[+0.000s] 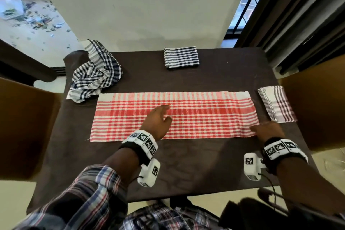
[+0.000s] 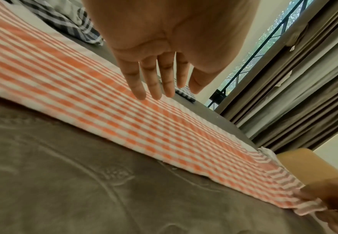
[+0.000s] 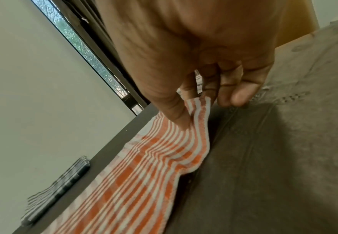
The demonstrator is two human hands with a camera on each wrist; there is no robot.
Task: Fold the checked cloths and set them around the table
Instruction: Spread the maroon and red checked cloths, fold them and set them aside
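A red-and-white checked cloth (image 1: 173, 115) lies as a long flat strip across the dark brown table (image 1: 186, 164). My left hand (image 1: 158, 119) hovers over its middle with straight fingers (image 2: 154, 82), just above the fabric (image 2: 124, 114). At the strip's near right corner my right hand (image 1: 265, 130) pinches the cloth (image 3: 196, 117) between thumb and fingers and lifts that corner slightly off the table. A folded dark-blue checked cloth (image 1: 181, 58) sits at the far edge. A folded maroon-striped cloth (image 1: 276, 104) lies at the right edge.
A crumpled dark-blue checked cloth (image 1: 95, 73) lies in a heap at the far left corner. Wooden chair backs stand at the left (image 1: 24, 127) and right (image 1: 317, 108) of the table. A white wall, a window and curtains (image 1: 298, 15) are behind.
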